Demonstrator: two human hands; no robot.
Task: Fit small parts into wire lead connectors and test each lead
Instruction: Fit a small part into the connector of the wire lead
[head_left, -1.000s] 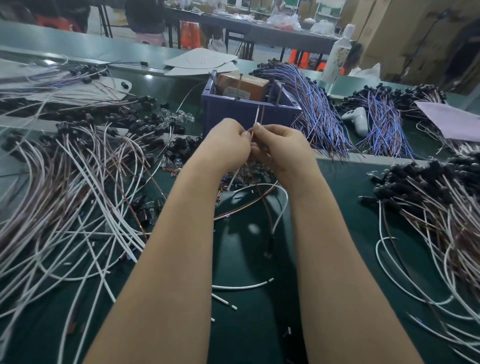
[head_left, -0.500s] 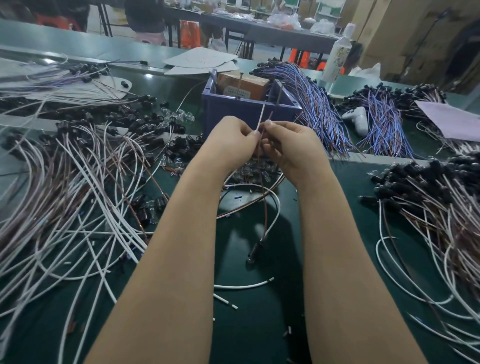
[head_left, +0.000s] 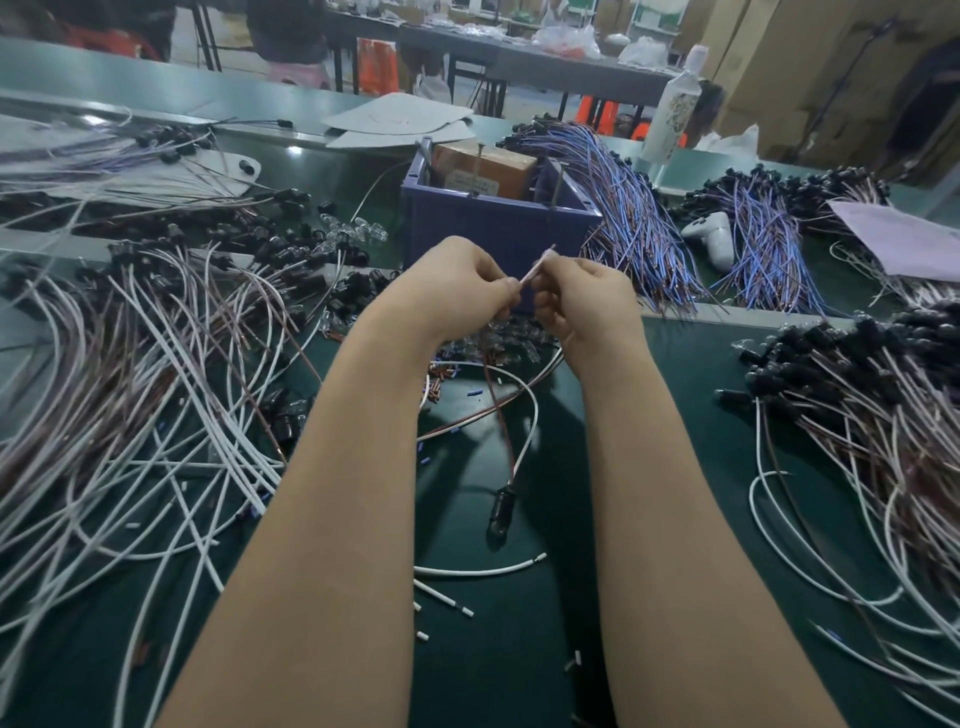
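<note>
- Left hand (head_left: 457, 283) and right hand (head_left: 589, 304): fingers curled, pinching between them the upper end of one wire lead (head_left: 540, 263), held off the bench.
- Below the grip: brown and white strands of that lead, looping down to a black connector (head_left: 501, 512) over the green mat (head_left: 675, 467); contact with the mat not discernible.
- Directly beneath the hands: heap of clear small parts (head_left: 511, 345).
- Just behind the grip: blue bin (head_left: 498, 223), brown box inside.
- Left of the grip: tangled white-and-brown leads (head_left: 130, 364).
- Right of the grip: connector-tipped leads (head_left: 857, 395); behind these, blue-purple leads (head_left: 634, 228).
</note>
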